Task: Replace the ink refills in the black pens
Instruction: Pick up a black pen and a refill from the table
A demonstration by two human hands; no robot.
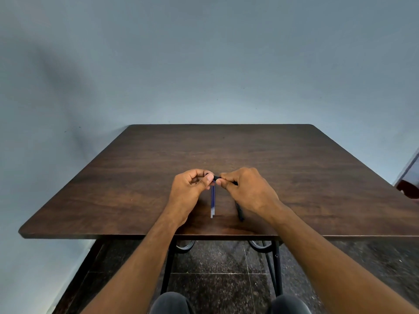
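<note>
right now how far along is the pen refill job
Early, by the look of it. Nothing shows as finished. In hand: the left hand and right hand both pinch one black pen between them, apparently working it apart or together. Left: blue refills lie on the table beneath the hands, and another black pen rests beside the right wrist.

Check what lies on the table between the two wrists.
Head view: blue ink refills lie side by side there, with another black pen beside the right hand.
</note>
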